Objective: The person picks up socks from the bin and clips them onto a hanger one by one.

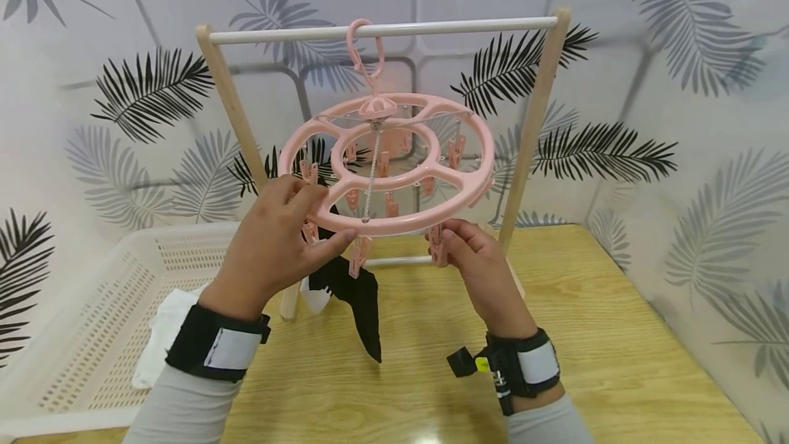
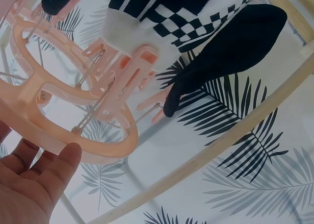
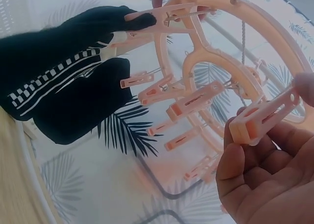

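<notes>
A round pink clip hanger [image 1: 401, 227] hangs by its hook from a white rod. My left hand [image 1: 261, 245] grips the hanger's left front rim, thumb in front and fingers over the ring. At the front right, my right hand [image 1: 483, 269] pinches a pink clothespin [image 3: 262, 120] between thumb and fingers; nothing is in that clothespin's jaws. Black socks [image 3: 83, 101] dangle from clips on the left side, partly behind my left hand in the head view. One sock with a black-and-white checkered band [image 2: 181, 25] shows close up in the left wrist view.
Wooden posts [image 1: 533, 122] hold up the white rod [image 1: 468, 25] at both ends. To the left stands a white plastic basket [image 1: 55, 368] with a white cloth [image 1: 161, 341] in it. Everything stands on a wood-grain table [image 1: 425, 334] before a leaf-patterned wall.
</notes>
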Tool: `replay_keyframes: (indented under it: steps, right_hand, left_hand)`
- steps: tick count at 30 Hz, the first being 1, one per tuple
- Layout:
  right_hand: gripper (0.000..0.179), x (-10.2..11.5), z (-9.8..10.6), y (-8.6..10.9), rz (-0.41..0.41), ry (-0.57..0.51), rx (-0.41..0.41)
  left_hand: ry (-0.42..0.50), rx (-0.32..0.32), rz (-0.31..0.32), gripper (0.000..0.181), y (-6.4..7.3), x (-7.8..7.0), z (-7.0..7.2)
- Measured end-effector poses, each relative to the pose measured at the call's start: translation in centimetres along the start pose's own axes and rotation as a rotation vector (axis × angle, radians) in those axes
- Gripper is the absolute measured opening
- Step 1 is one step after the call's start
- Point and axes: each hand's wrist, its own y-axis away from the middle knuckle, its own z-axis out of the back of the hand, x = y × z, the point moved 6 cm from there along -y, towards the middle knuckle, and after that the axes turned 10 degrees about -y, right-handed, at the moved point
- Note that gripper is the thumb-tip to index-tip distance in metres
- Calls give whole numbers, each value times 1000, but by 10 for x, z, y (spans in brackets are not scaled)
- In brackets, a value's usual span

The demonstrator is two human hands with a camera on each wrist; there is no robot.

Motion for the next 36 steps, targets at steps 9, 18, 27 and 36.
replay_keyframes:
  steps: [9,18,27,36]
  right_hand:
    - [20,-1,-1,1,-29,-21,16]
    - [21,-1,-5,1,-48,13,67]
    - [19,-1,-8,2,-49,37,84]
    - [20,0,-11,3,-5,55,120]
  left_hand:
    - [2,-6,5,55,1,2,-2]
    - [12,19,52,55,3,6,-4]
    - [41,-31,41,49,4,3,-3]
    - [111,-105,65,38,9,2,1]
